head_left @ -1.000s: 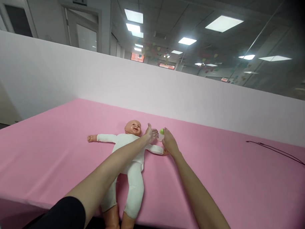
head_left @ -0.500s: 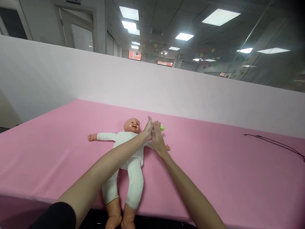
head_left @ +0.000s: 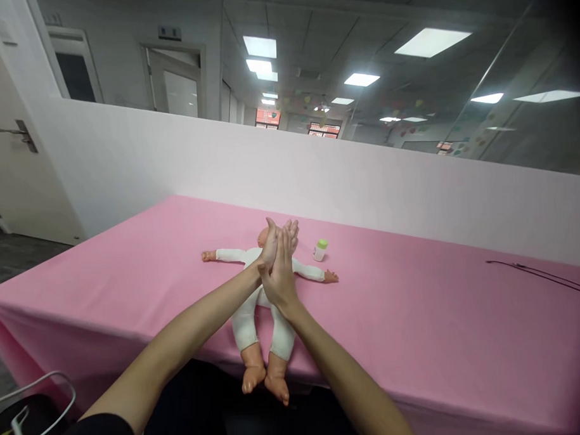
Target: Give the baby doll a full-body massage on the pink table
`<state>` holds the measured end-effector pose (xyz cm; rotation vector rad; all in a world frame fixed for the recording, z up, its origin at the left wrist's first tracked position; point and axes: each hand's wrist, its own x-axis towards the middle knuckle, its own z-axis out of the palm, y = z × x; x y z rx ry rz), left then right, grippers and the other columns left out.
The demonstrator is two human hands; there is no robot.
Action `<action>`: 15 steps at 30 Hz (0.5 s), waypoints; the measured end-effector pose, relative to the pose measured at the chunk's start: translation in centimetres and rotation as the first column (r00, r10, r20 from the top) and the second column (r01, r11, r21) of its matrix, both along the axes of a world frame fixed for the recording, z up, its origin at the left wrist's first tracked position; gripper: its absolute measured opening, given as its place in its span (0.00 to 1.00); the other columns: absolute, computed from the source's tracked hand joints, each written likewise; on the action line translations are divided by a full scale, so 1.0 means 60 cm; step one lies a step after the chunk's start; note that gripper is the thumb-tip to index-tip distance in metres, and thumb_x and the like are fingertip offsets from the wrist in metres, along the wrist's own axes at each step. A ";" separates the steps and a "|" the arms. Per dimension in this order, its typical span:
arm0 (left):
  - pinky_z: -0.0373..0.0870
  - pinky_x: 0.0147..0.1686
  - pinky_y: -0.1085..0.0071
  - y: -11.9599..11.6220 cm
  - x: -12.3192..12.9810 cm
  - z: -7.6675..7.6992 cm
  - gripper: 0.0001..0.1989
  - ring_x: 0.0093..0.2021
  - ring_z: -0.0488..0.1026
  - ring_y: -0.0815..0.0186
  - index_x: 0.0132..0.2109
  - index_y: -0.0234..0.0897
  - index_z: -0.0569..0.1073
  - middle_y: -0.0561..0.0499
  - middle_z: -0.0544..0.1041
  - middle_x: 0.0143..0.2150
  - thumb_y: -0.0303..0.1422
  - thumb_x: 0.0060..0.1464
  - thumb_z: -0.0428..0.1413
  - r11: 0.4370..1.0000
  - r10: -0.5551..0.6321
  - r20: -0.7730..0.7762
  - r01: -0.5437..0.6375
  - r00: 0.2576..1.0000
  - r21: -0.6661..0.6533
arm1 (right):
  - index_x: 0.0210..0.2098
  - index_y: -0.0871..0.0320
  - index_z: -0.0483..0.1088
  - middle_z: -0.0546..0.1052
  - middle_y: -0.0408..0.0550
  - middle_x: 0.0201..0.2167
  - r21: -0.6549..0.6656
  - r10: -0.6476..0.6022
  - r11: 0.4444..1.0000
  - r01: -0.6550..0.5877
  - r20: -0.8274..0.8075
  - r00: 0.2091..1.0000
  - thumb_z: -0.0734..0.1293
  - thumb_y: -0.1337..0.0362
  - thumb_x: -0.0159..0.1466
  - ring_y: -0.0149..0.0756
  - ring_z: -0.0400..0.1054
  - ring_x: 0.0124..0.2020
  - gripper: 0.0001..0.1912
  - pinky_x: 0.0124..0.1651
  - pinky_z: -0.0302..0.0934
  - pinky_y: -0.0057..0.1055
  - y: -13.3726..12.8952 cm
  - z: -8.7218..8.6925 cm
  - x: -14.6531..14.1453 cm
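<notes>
A baby doll [head_left: 245,322] with a white cloth body lies on its back on the pink-covered table [head_left: 398,315], feet over the front edge. Above its chest, my left hand [head_left: 270,248] and my right hand [head_left: 281,275] press palm against palm, fingers stretched out and pointing away from me. They hide most of the doll's head and part of its torso. No object shows between the palms. Just beyond the doll's arm on the right stands a small white bottle [head_left: 320,251] with a lime-green cap.
A thin black cable [head_left: 534,269] lies on the table at the right. Behind the table runs a low white wall [head_left: 355,183] with glass above it. At the lower left a white cable [head_left: 62,376] loops beside the table; a door [head_left: 16,157] stands farther back.
My joined hands have moved from beside the doll's head to over its chest, uncovering the bottle. The right hand has slid against the left. The camera view has shifted.
</notes>
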<state>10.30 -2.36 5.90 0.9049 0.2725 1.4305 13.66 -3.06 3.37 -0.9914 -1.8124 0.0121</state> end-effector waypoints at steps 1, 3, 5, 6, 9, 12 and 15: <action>0.47 0.75 0.58 -0.009 -0.002 0.000 0.43 0.80 0.38 0.60 0.79 0.49 0.47 0.56 0.47 0.80 0.62 0.65 0.29 0.999 0.033 0.008 -0.033 0.999 -0.004 | 0.79 0.57 0.38 0.42 0.54 0.79 0.006 0.010 1.000 -0.010 0.030 0.999 0.47 0.30 0.70 0.51 0.31 0.80 0.50 0.78 0.32 0.59 -0.001 0.011 -0.007; 0.50 0.74 0.53 -0.016 -0.013 0.001 0.41 0.79 0.46 0.55 0.77 0.47 0.55 0.51 0.56 0.78 0.60 0.67 0.32 0.999 -0.022 -0.043 0.020 0.999 -0.034 | 0.78 0.57 0.47 0.49 0.53 0.78 -0.070 0.029 0.997 -0.027 0.020 0.999 0.45 0.31 0.71 0.49 0.36 0.79 0.48 0.78 0.33 0.54 0.013 0.038 -0.005; 0.53 0.74 0.52 -0.010 -0.033 0.000 0.42 0.77 0.52 0.52 0.74 0.44 0.63 0.46 0.63 0.74 0.62 0.67 0.32 0.991 -0.137 -0.129 0.133 0.982 -0.033 | 0.77 0.57 0.51 0.52 0.53 0.77 -0.206 0.009 0.978 -0.032 -0.115 0.993 0.45 0.33 0.72 0.46 0.41 0.79 0.46 0.78 0.37 0.50 0.036 0.055 0.013; 0.53 0.74 0.52 -0.003 -0.044 -0.004 0.44 0.77 0.53 0.51 0.73 0.42 0.65 0.45 0.64 0.74 0.64 0.66 0.31 0.985 -0.168 -0.183 0.170 0.969 -0.005 | 0.76 0.58 0.51 0.52 0.54 0.77 -0.249 -0.001 0.968 -0.041 -0.168 0.986 0.45 0.34 0.73 0.44 0.43 0.78 0.45 0.78 0.40 0.48 0.047 0.055 0.026; 0.45 0.76 0.56 0.038 -0.076 -0.035 0.47 0.79 0.46 0.52 0.74 0.40 0.62 0.46 0.56 0.78 0.65 0.65 0.29 0.982 0.015 -0.447 0.071 0.894 0.175 | 0.77 0.60 0.50 0.52 0.55 0.77 -0.315 -0.035 0.949 -0.012 -0.143 0.989 0.48 0.34 0.73 0.44 0.44 0.78 0.46 0.78 0.41 0.45 0.067 0.013 0.065; 0.33 0.77 0.55 0.092 -0.111 -0.094 0.45 0.80 0.37 0.53 0.77 0.36 0.54 0.43 0.45 0.80 0.62 0.67 0.35 0.915 0.386 -0.726 -0.135 0.569 0.380 | 0.76 0.67 0.49 0.49 0.61 0.78 -0.385 -0.108 0.914 0.125 0.066 0.992 0.53 0.33 0.71 0.48 0.40 0.79 0.51 0.78 0.35 0.47 0.077 -0.064 0.099; 0.37 0.75 0.48 0.133 -0.154 -0.165 0.43 0.79 0.38 0.46 0.76 0.25 0.53 0.33 0.48 0.78 0.56 0.70 0.37 0.875 0.483 -0.860 -0.095 0.165 0.474 | 0.75 0.71 0.50 0.51 0.66 0.77 -0.512 -0.150 0.822 0.250 0.229 0.962 0.52 0.38 0.73 0.51 0.42 0.78 0.47 0.78 0.35 0.48 0.086 -0.134 0.129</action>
